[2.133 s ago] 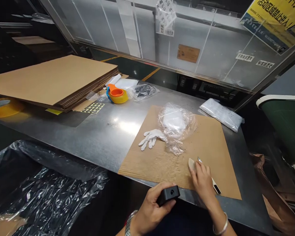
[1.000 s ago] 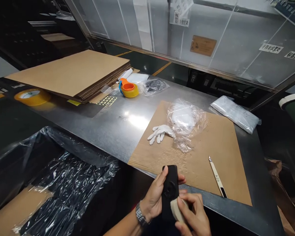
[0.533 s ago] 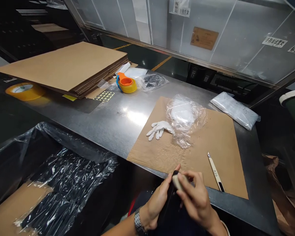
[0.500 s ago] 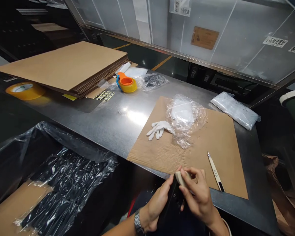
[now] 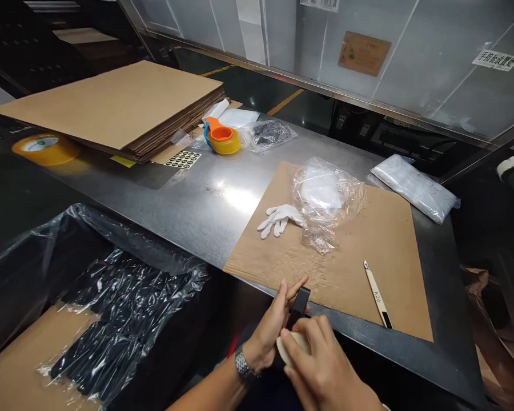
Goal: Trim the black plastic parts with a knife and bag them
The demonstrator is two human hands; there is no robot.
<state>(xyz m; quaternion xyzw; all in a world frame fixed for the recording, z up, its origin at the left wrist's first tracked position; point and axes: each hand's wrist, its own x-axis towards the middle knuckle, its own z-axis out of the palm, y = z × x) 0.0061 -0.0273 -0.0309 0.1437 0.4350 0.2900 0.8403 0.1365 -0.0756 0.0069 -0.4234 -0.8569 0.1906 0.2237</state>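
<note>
In my left hand (image 5: pixel 268 330) is a black, smooth, bar-like part (image 5: pixel 300 301), tilted with its squared end up, just past the cardboard's near edge. The lower part of it is hidden by my hands. My right hand (image 5: pixel 321 362) pinches a small beige pad (image 5: pixel 288 349) against this part, low down near my left palm; whether it is sponge or eraser I cannot tell. On the cardboard sheet (image 5: pixel 274 265) lie a white glove (image 5: pixel 281 218), a crumpled clear plastic bag (image 5: pixel 323 194) with white stuff inside, and a cream-handled craft knife (image 5: pixel 376 291).
Stacked cardboard (image 5: pixel 111 108) covers the table's left end. Near it are a tape dispenser (image 5: pixel 223 140), a roll of yellow tape (image 5: pixel 46 149) and a sticker sheet (image 5: pixel 183 160). A plastic packet (image 5: pixel 415 187) sits at right. Lower left stands a bin lined with plastic (image 5: pixel 124 308), holding wrapped black pieces.
My right hand and the beige pad have slid down the black part toward me, baring its upper end. My left hand's fingers now stretch up beside it. The view has shifted slightly.
</note>
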